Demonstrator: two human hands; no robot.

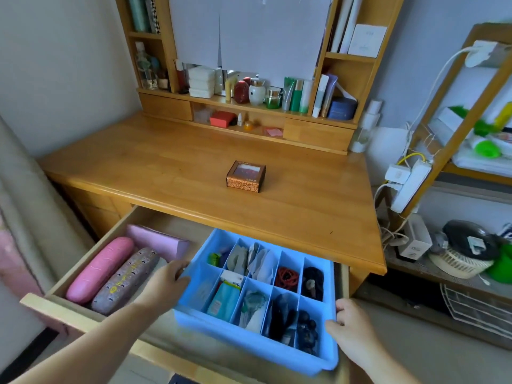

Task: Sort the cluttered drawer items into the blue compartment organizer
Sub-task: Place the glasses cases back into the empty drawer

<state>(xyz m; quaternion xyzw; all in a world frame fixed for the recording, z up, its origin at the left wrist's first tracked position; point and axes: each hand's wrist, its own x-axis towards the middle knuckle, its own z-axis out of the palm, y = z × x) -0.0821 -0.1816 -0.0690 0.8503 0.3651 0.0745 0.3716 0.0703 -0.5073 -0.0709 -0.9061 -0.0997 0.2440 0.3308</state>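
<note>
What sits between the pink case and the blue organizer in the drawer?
Head view: a patterned case lies right beside the pink case; then the left hand gripping the blue organizer at its left rim.

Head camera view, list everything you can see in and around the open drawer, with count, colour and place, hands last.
compartment organizer: one, blue, filled, right part of drawer
drawer: one, wooden, pulled open
pink case: one, drawer left
patterned case: one, grey-brown, beside pink case
folded pouch: one, lilac, drawer back
red bands: one bunch, organizer back row
small box: one, brown, on desk
desk: one, wooden
left hand: fingers grip organizer's left rim
right hand: fingers grip organizer's right rim
</note>
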